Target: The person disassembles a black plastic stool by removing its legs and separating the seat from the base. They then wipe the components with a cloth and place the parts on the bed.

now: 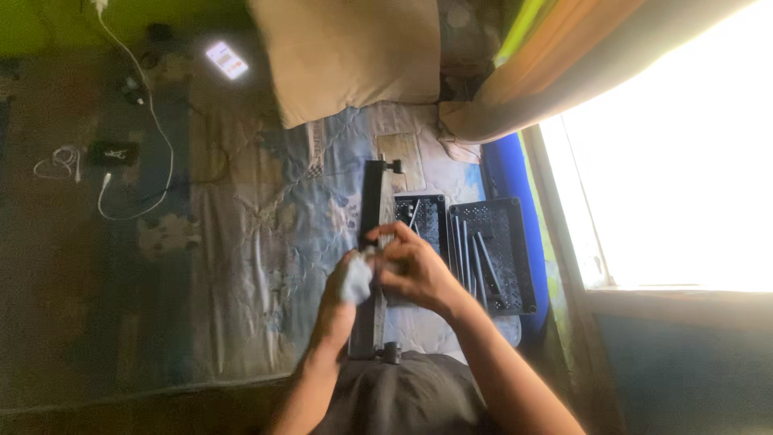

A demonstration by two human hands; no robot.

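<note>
left hand (pixel 342 294) closed around pale cloth (pixel 355 279), right hand (pixel 416 270) pinching it, both over dark bar (pixel 371 242), slotted trays (pixel 493 251) just right

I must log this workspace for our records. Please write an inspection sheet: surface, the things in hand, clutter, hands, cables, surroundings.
Surface: patterned blue-grey bedsheet on a mattress.
Things in hand: pale cloth against a long dark panel; two perforated dark trays with rods beside it.
Clutter: beige pillow; lit phone; small dark device.
Hands: left hand grips the cloth; right hand is closed over the same spot.
Cables: white cable; coiled white cord.
Surroundings: bright window; orange curtain.
</note>
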